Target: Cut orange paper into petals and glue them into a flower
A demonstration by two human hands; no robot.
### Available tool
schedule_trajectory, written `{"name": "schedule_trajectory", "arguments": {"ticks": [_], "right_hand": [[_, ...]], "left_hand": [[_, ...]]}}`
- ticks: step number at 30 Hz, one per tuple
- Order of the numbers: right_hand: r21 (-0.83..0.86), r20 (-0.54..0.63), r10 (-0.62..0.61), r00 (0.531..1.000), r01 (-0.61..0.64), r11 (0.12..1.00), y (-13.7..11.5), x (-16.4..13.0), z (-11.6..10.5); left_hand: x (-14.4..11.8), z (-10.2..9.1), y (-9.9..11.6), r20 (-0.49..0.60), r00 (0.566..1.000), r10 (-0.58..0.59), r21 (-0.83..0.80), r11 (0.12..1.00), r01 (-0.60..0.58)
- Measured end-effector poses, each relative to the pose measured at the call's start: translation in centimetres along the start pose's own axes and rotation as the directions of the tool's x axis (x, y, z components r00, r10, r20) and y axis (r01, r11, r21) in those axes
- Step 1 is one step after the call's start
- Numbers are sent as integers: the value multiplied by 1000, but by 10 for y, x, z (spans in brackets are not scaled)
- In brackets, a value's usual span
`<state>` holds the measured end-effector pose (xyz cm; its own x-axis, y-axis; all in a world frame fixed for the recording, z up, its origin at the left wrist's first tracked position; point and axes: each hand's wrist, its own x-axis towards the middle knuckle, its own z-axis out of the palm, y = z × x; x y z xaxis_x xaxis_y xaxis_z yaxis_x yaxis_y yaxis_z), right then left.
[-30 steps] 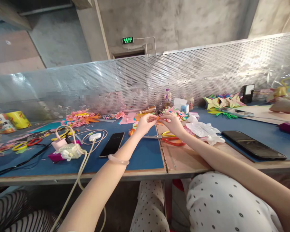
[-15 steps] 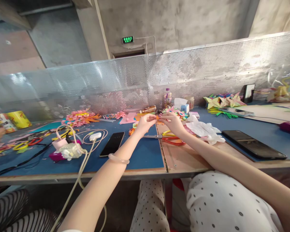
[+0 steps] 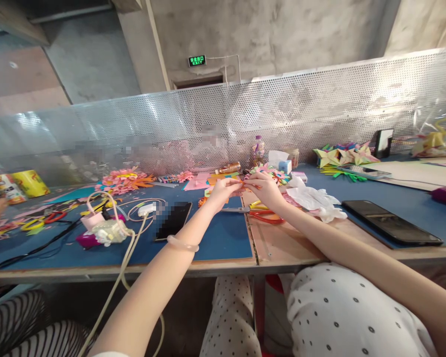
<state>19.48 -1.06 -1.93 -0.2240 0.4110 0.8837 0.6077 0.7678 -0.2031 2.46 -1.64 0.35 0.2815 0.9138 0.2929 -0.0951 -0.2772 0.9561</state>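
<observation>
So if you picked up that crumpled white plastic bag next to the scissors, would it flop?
Probably, yes. The white plastic bag lies crumpled in soft folds on the table, so it would likely droop and lose its shape. It looks thin, so probably very light. A push would likely just slide or bunch it, not roll it.

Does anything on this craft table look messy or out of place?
A white cable droops off the table's front edge. Red-handled scissors lie just under both hands, which pinch a small orange paper piece.
</observation>
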Motion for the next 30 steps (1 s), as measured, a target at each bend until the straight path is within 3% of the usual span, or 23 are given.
{"name": "schedule_trajectory", "arguments": {"ticks": [10,30], "right_hand": [[-24,7,-28,1000,29,999,-1,-1,0],[-29,17,-31,999,31,999,2,-2,2]], "left_hand": [[1,0,0,54,997,-56,-163,984,64],[3,-3,-4,69,993,-97,-170,980,107]]}}
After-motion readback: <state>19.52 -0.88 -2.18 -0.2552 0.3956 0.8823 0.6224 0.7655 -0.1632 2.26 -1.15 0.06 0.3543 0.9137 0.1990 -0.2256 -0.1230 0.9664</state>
